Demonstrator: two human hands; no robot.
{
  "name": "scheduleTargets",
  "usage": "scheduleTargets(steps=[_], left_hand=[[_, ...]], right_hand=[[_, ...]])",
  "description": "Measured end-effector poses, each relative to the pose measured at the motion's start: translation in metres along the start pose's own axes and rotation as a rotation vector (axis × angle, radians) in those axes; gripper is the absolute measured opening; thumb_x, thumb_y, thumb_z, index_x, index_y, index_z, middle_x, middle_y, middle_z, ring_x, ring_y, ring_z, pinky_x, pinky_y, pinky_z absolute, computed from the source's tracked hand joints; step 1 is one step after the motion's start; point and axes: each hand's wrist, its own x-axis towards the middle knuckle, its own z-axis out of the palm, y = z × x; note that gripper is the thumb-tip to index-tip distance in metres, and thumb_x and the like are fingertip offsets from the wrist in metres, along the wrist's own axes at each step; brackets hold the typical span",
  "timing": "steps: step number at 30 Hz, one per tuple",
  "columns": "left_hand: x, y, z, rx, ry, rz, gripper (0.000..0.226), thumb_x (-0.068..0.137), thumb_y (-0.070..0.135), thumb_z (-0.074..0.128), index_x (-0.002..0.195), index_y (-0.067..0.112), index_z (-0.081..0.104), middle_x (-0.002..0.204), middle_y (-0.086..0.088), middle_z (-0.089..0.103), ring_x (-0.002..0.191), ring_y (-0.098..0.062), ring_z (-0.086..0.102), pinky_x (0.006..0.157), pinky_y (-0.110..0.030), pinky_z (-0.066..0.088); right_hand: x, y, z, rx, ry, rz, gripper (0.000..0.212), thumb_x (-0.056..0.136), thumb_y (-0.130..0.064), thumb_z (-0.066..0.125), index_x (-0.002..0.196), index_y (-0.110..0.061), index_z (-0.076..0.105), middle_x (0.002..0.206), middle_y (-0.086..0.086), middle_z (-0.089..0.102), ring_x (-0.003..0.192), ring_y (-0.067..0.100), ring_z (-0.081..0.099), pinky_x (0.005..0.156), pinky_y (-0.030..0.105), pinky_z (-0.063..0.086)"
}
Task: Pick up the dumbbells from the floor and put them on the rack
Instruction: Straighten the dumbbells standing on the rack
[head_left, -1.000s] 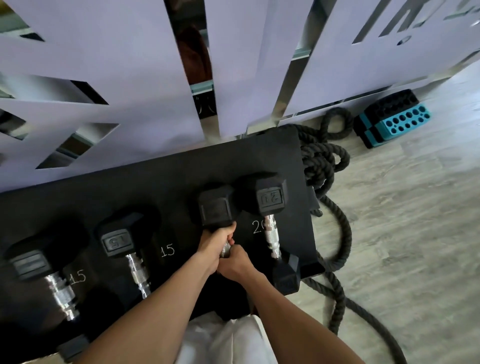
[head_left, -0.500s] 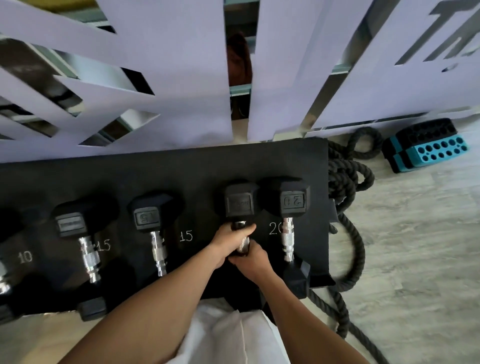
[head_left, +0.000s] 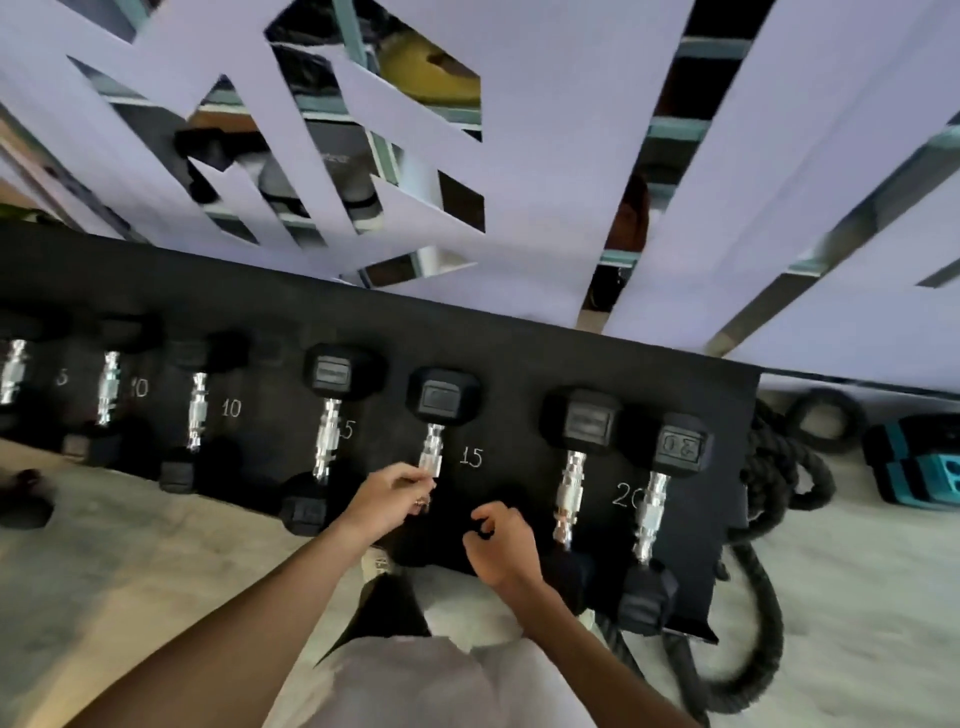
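A black rack (head_left: 519, 338) holds a row of black hex dumbbells with chrome handles, beside chalked numbers. At its right end lie two 20 dumbbells, one (head_left: 569, 499) to the left of the other (head_left: 652, 514), both free of my hands. My left hand (head_left: 395, 493) is curled just below the handle of a 15 dumbbell (head_left: 441, 395); its fingertips overlap the handle's lower end, and contact is unclear. My right hand (head_left: 498, 540) hovers over the rack's front between the 15 and the 20s, fingers curled, holding nothing.
More dumbbells (head_left: 196, 410) fill the rack's left part. A thick black rope (head_left: 769, 499) lies coiled on the floor right of the rack, beside a teal and black block (head_left: 919, 467). A white cut-out panel (head_left: 545, 156) stands behind. A dark object (head_left: 23, 499) lies on the floor at far left.
Both hands let go of the left 20 dumbbell's handle and drew back to the left. The view swung left and up, showing more of the rack.
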Motion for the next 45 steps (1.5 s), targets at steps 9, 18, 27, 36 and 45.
scheduleTargets(steps=[9, 18, 27, 36, 45], left_hand=[[0.050, -0.036, -0.095, 0.037, -0.068, 0.115, 0.006, 0.095, 0.024, 0.067, 0.095, 0.022, 0.073, 0.090, -0.002, 0.075, 0.084, -0.016, 0.073, 0.065, -0.017, 0.048], [0.089, -0.022, -0.070, 0.164, -0.330, 0.072, 0.033, 0.094, 0.039, 0.065, 0.125, 0.031, 0.061, 0.117, 0.003, 0.069, 0.103, -0.014, 0.067, 0.097, -0.037, 0.054], [0.133, -0.003, -0.003, 0.136, -0.254, 0.072, 0.020, 0.095, 0.034, 0.066, 0.109, 0.021, 0.064, 0.112, 0.000, 0.069, 0.108, -0.020, 0.066, 0.092, -0.034, 0.054], [0.139, -0.002, 0.003, 0.099, -0.198, 0.034, 0.022, 0.092, 0.036, 0.069, 0.106, 0.020, 0.067, 0.108, 0.001, 0.072, 0.102, -0.018, 0.069, 0.097, -0.042, 0.056], [0.133, 0.003, 0.009, 0.147, -0.221, 0.050, 0.017, 0.096, 0.032, 0.065, 0.109, 0.021, 0.065, 0.113, 0.004, 0.068, 0.106, -0.015, 0.065, 0.097, -0.032, 0.051]], right_hand=[[0.046, -0.065, 0.078, 0.175, 0.118, 0.276, 0.059, 0.089, -0.037, 0.072, 0.141, -0.021, 0.049, 0.130, 0.005, 0.061, 0.116, 0.021, 0.062, 0.097, 0.028, 0.049], [0.067, -0.073, 0.083, 0.288, 0.185, 0.376, 0.051, 0.095, -0.029, 0.067, 0.141, -0.015, 0.048, 0.125, 0.004, 0.069, 0.117, 0.024, 0.064, 0.089, 0.027, 0.046], [0.088, -0.047, 0.100, 0.195, 0.082, 0.321, 0.030, 0.097, -0.039, 0.062, 0.114, -0.015, 0.057, 0.110, 0.005, 0.070, 0.106, 0.029, 0.066, 0.095, 0.046, 0.052], [0.088, -0.049, 0.085, 0.078, 0.029, 0.306, 0.032, 0.098, -0.032, 0.062, 0.118, -0.008, 0.054, 0.115, 0.014, 0.068, 0.111, 0.034, 0.062, 0.090, 0.041, 0.049], [0.081, -0.050, 0.078, 0.024, 0.061, 0.292, 0.035, 0.100, -0.037, 0.061, 0.118, -0.007, 0.055, 0.114, 0.012, 0.071, 0.110, 0.034, 0.064, 0.085, 0.039, 0.046]])
